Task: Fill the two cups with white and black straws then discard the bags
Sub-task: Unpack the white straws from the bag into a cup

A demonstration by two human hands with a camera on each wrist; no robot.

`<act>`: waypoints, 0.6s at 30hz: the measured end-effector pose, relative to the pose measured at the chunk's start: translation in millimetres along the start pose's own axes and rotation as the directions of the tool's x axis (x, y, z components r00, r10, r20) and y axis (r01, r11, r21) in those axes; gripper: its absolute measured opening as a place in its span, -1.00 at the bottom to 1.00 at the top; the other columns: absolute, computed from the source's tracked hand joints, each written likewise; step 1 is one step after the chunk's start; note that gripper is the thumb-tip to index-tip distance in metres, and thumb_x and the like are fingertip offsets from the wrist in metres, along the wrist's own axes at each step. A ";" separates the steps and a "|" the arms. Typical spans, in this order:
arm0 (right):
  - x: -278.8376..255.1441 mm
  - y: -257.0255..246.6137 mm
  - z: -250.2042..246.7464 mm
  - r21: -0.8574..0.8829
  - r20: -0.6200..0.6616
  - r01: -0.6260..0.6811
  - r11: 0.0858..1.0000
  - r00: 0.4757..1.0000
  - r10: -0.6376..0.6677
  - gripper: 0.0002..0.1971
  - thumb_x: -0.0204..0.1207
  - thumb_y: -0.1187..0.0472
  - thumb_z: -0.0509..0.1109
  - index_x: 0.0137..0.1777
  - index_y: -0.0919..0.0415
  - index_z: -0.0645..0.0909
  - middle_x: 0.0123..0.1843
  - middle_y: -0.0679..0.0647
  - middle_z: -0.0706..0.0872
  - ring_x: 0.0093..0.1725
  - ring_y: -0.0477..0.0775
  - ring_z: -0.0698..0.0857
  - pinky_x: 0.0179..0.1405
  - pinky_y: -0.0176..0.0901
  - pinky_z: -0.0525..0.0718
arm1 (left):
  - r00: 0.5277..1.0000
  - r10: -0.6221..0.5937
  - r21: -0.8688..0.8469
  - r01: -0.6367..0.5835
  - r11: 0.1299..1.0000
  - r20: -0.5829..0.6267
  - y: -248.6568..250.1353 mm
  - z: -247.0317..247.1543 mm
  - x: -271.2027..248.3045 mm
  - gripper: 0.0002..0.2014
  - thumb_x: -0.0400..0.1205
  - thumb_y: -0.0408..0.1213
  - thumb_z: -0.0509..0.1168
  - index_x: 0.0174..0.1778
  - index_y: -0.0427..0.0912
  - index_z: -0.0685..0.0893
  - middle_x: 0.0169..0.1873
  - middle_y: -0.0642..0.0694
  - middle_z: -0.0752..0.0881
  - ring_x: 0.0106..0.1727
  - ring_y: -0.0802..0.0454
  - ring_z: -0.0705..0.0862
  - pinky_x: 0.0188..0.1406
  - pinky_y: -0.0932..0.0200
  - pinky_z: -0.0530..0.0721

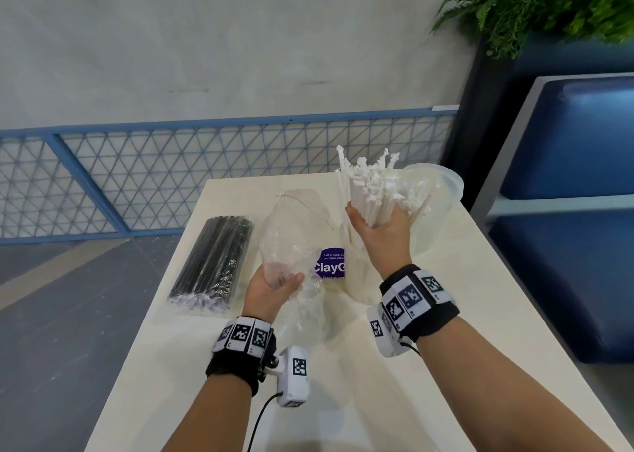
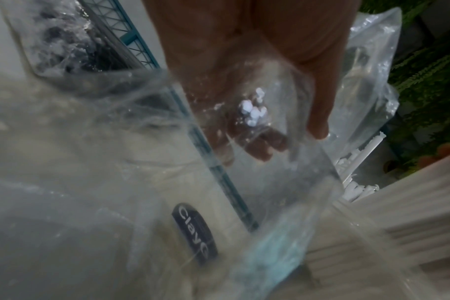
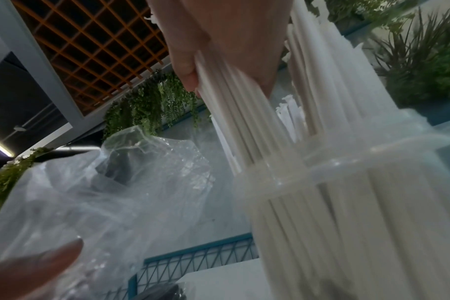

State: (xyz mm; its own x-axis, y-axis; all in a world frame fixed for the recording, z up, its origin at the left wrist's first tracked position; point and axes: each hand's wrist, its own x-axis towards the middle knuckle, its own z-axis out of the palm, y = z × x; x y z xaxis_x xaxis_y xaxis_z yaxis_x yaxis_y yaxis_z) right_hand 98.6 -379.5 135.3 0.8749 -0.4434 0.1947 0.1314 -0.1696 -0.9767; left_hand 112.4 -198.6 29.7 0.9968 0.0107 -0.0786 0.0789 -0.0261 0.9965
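Observation:
My right hand (image 1: 374, 211) grips a thick bundle of white straws (image 1: 370, 183) upright, above a clear cup (image 1: 356, 280). In the right wrist view the straws (image 3: 244, 121) reach down into that cup (image 3: 347, 203), which is packed with them. An empty clear plastic bag (image 1: 295, 232) stands up from my left hand (image 1: 281, 280), which holds it by its lower part just left of the cup. The left wrist view shows my fingers (image 2: 257, 148) behind the bag's film (image 2: 270, 192). A second clear cup (image 1: 435, 194) stands behind the straws. A sealed bag of black straws (image 1: 212, 262) lies on the table's left side.
The white table (image 1: 480, 331) carries a purple sticker (image 1: 331, 264) between my hands. Blue bench seats (image 1: 576, 177) are close on the right. A blue mesh railing (image 1: 137, 177) runs beyond the far edge, and a plant (image 1: 549, 5) hangs at the upper right.

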 end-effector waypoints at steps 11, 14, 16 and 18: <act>25.7 12.1 2.3 -0.008 0.079 -0.127 0.992 0.989 0.127 -0.62 0.40 0.23 0.53 0.20 0.29 0.61 -0.03 0.07 0.72 0.01 0.04 0.69 0.16 -0.09 0.66 | 1.000 0.003 -0.088 -0.004 0.996 -0.017 11.4 8.8 -6.7 -0.91 0.51 -0.41 0.39 -0.26 -0.17 0.62 -0.52 0.01 0.76 -0.44 0.13 0.72 -0.10 -0.07 0.66; 28.2 18.4 7.1 0.000 0.079 -0.112 0.994 0.991 0.112 -0.62 0.42 0.25 0.51 0.22 0.31 0.59 0.01 0.07 0.70 0.05 0.06 0.69 0.13 -0.16 0.62 | 0.999 0.012 -0.187 -0.018 0.982 -0.031 19.2 14.0 -13.1 -0.87 0.61 -0.39 0.25 -0.25 -0.13 0.58 -0.54 0.02 0.74 -0.43 0.14 0.71 -0.21 0.09 0.65; 29.4 21.5 11.8 -0.017 0.082 -0.102 0.995 0.991 0.103 -0.60 0.43 0.25 0.50 0.24 0.32 0.57 0.03 0.09 0.70 0.09 0.09 0.69 0.14 -0.17 0.60 | 0.998 0.011 -0.238 -0.024 0.971 -0.055 21.7 15.3 -15.9 -0.90 0.65 -0.32 0.19 -0.17 -0.14 0.55 -0.53 0.02 0.74 -0.38 0.09 0.72 -0.24 0.13 0.66; 30.0 24.3 13.8 -0.078 0.076 -0.113 0.991 0.990 0.119 -0.53 0.42 0.20 0.51 0.29 0.34 0.52 0.15 0.14 0.69 0.12 0.06 0.65 0.19 -0.18 0.58 | 0.997 -0.004 -0.275 -0.017 0.961 -0.073 24.2 13.8 -18.4 -0.89 0.67 -0.25 0.16 -0.14 -0.12 0.55 -0.48 -0.02 0.75 -0.29 -0.03 0.72 -0.18 0.06 0.67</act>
State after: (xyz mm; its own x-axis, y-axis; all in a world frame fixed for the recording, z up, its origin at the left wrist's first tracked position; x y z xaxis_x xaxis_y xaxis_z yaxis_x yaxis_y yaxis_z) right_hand 134.5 -384.7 116.2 0.9173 -0.3920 0.0696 -0.0050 -0.1861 -0.9825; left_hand 96.1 -213.3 54.8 0.9932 0.0843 -0.0801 0.0568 0.2493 0.9667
